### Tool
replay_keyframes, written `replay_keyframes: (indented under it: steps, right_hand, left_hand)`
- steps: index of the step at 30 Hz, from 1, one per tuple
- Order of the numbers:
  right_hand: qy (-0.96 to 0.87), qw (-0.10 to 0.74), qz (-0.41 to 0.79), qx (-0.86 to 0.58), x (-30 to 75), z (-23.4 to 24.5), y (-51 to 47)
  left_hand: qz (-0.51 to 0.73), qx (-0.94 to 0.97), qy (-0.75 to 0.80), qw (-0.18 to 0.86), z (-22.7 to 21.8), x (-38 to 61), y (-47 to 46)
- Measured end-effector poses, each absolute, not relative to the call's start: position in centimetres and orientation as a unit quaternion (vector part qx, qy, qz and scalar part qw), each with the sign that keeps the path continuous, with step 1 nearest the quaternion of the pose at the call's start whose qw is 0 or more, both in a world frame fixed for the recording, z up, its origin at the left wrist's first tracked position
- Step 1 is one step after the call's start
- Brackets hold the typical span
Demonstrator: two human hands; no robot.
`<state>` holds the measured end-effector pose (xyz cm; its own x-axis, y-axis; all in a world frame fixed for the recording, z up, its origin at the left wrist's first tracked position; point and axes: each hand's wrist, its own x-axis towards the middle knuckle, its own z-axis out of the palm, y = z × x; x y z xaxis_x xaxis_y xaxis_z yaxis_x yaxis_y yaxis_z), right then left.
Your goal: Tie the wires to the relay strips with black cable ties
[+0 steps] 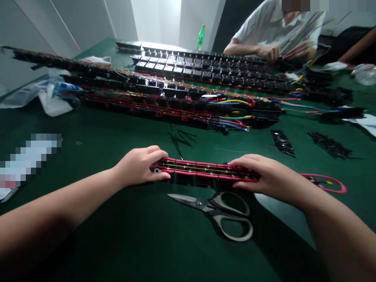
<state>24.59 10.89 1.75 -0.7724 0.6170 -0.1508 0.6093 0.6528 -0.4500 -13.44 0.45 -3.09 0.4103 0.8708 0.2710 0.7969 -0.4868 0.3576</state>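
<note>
A narrow black wired strip (202, 168) with red wires along both long edges lies across the table in front of me. My left hand (143, 164) grips its left end, thumb on the near side and fingers on the far side. Around the right part closes my right hand (255, 172) in the same way. A loop of red wire (342, 186) sticks out past my right wrist. Close to a ring terminal (158, 170) are my left fingertips. Just below the strip, scissors (211, 209) lie with their tip pointing left.
Several black zip ties (180, 139) lie beyond the strip, with more in a bundle (282, 143) and a pile (329, 145) at right. Long wired assemblies (164, 102) span the table (117, 235). A co-worker's hands (293, 53), a green bottle (201, 37) and plastic bags (54, 98) are farther off.
</note>
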Motion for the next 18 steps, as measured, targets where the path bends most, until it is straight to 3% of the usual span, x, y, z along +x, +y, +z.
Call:
replay_keyframes:
  steps: [4, 18]
  right_hand:
    - [-0.868, -0.046, 0.265, -0.417, 25.2, 2.2, 10.9]
    - [-0.848, -0.099, 0.255, -0.455, 26.5, 3.8, 11.6]
  left_hand:
    - [0.174, 0.843, 0.506, 0.052, -3.3, -14.5, 1.3]
    - [0.079, 0.831, 0.545, 0.074, -4.6, -14.8, 2.4]
